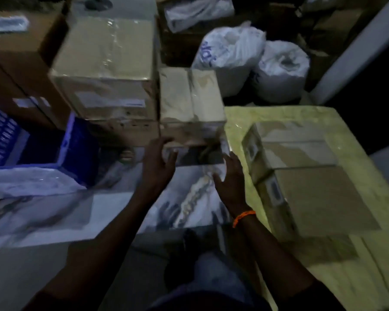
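Dim floor among boxes (storeroom, perhaps)

Tan box; blue crate; orange wristband.

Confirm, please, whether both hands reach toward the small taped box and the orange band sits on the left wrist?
Not quite. The head view shows the orange band on the right wrist, not the left. Both the left hand and right hand do reach toward the small taped box.
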A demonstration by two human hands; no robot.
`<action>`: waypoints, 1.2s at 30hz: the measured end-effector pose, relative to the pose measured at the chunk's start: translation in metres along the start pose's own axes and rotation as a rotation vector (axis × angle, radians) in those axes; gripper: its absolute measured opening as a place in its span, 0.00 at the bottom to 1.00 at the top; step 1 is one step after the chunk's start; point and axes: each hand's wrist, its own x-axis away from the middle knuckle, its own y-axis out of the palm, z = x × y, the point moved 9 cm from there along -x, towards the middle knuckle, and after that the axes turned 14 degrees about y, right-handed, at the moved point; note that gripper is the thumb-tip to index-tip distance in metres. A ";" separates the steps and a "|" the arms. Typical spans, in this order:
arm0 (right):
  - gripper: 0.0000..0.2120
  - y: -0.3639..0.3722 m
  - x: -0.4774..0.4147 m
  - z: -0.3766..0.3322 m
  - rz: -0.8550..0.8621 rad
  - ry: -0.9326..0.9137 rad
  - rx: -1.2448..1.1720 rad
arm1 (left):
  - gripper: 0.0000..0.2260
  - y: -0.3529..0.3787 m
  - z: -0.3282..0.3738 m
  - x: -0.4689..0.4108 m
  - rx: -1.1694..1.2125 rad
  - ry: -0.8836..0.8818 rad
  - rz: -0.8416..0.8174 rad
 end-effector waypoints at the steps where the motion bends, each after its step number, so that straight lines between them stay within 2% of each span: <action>1: 0.33 -0.015 0.013 0.035 0.024 0.061 0.084 | 0.16 0.030 0.009 0.011 0.049 -0.008 -0.080; 5: 0.36 -0.070 0.060 0.168 0.083 0.360 0.480 | 0.11 0.119 0.065 0.049 0.191 0.034 -0.292; 7: 0.38 -0.096 0.077 0.214 0.100 0.431 0.598 | 0.13 0.153 0.085 0.065 0.243 0.025 -0.393; 11: 0.43 -0.137 0.092 0.252 0.155 0.289 0.633 | 0.14 0.207 0.109 0.086 0.241 0.023 -0.564; 13: 0.39 -0.159 0.101 0.267 0.205 0.250 0.579 | 0.14 0.228 0.121 0.091 0.240 0.015 -0.613; 16: 0.32 -0.198 0.134 0.301 0.253 0.319 0.552 | 0.12 0.262 0.142 0.095 0.263 0.006 -0.649; 19: 0.21 -0.245 0.157 0.325 0.277 0.353 0.391 | 0.12 0.304 0.166 0.101 0.284 -0.020 -0.700; 22: 0.18 -0.274 0.154 0.338 0.264 0.414 0.114 | 0.16 0.343 0.180 0.107 0.260 -0.098 -0.734; 24: 0.22 -0.284 0.148 0.355 0.334 0.570 -0.093 | 0.19 0.367 0.186 0.110 0.227 -0.134 -0.749; 26: 0.32 -0.282 0.144 0.372 0.395 0.735 -0.282 | 0.20 0.393 0.190 0.107 0.194 -0.175 -0.785; 29: 0.38 -0.263 0.136 0.376 0.346 0.803 -0.519 | 0.29 0.424 0.187 0.099 0.100 -0.251 -0.908; 32: 0.41 -0.262 0.148 0.372 0.365 0.835 -0.592 | 0.36 0.430 0.184 0.094 0.097 -0.303 -0.996; 35: 0.40 -0.277 0.166 0.362 0.382 0.845 -0.579 | 0.29 0.419 0.198 0.100 0.173 -0.236 -1.016; 36: 0.39 -0.282 0.172 0.357 0.383 0.846 -0.585 | 0.30 0.411 0.203 0.104 0.187 -0.210 -0.997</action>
